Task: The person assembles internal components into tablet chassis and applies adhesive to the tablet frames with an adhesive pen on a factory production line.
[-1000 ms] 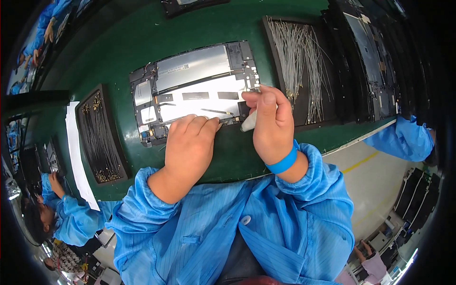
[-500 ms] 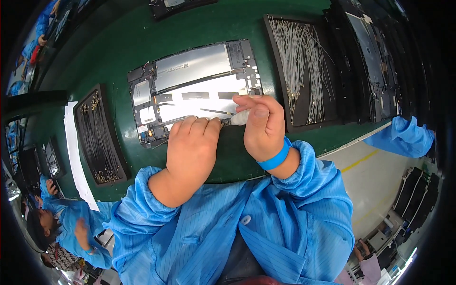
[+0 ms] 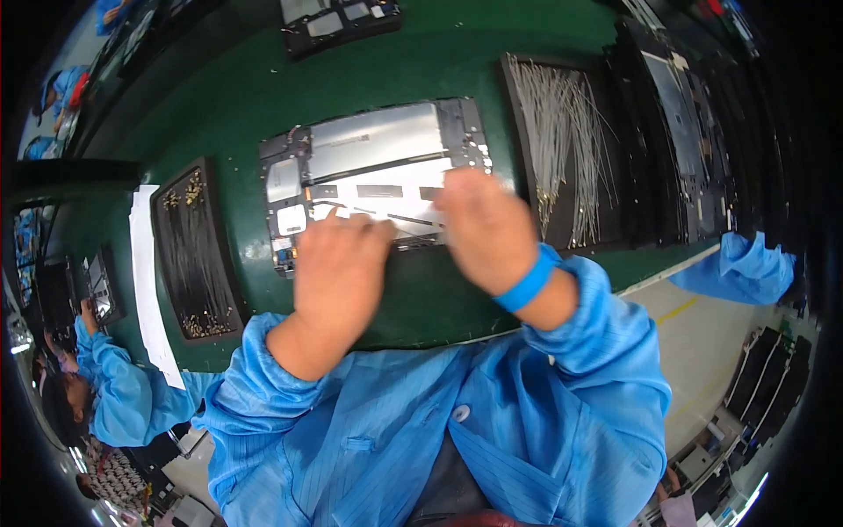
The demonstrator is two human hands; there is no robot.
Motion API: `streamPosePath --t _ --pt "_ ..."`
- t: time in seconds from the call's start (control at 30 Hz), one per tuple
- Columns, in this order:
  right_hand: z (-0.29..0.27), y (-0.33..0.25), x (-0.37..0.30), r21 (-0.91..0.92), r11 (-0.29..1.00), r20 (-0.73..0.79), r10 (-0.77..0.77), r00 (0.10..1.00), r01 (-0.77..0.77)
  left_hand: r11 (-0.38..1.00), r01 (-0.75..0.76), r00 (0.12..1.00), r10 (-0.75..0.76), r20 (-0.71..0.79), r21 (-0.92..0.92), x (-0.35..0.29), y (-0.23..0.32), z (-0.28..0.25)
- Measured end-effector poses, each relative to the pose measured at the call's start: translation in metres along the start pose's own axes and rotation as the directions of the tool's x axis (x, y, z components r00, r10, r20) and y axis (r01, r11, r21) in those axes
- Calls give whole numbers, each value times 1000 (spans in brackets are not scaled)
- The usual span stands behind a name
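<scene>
An opened tablet-like device [image 3: 378, 136] with silver plates and dark edge parts lies flat on the green table in front of me. My left hand [image 3: 338, 268] rests over its near edge, left of the middle, with fingers bent down and close together. Whatever is under those fingertips is hidden. A thin dark strip [image 3: 408, 219] runs along the silver surface between my hands. My right hand [image 3: 492, 233], a blue band at its wrist, is over the device's near right corner. Motion smears its fingers, so what they hold cannot be made out.
On the right, a black tray [image 3: 524, 145] holds many thin grey cables [image 3: 558, 123]; beyond it stand stacked dark device frames [image 3: 680, 132]. A tray of dark cables [image 3: 198, 255] and a white sheet [image 3: 145, 272] lie left. Another device [image 3: 338, 25] lies at the back. A co-worker's sleeve [image 3: 140, 391] shows lower left.
My right hand has turned over and its white-wrapped fingertip is out of sight. My left hand has shifted slightly left along the device. The whole view has moved a little.
</scene>
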State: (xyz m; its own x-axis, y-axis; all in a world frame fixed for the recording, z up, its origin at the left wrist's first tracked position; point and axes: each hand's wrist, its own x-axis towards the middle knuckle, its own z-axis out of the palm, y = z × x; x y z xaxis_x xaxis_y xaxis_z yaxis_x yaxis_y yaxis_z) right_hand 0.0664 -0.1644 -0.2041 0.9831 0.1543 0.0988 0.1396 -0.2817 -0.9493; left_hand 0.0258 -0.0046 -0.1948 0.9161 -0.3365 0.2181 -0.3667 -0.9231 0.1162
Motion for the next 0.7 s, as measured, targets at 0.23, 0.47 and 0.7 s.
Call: streamPosePath --t 0.23,0.47,0.7 --pt "-40 -5 -1 15 573 193 802 565 -819 406 797 561 -773 296 -448 -32 -54 -12" --pt "-18 -61 48 368 527 572 522 633 -766 -103 270 198 -967 159 -957 -17 -109 -57" --pt "125 -82 107 570 557 549 290 784 -604 -614 7 558 -652 513 -789 52 -88 -59"
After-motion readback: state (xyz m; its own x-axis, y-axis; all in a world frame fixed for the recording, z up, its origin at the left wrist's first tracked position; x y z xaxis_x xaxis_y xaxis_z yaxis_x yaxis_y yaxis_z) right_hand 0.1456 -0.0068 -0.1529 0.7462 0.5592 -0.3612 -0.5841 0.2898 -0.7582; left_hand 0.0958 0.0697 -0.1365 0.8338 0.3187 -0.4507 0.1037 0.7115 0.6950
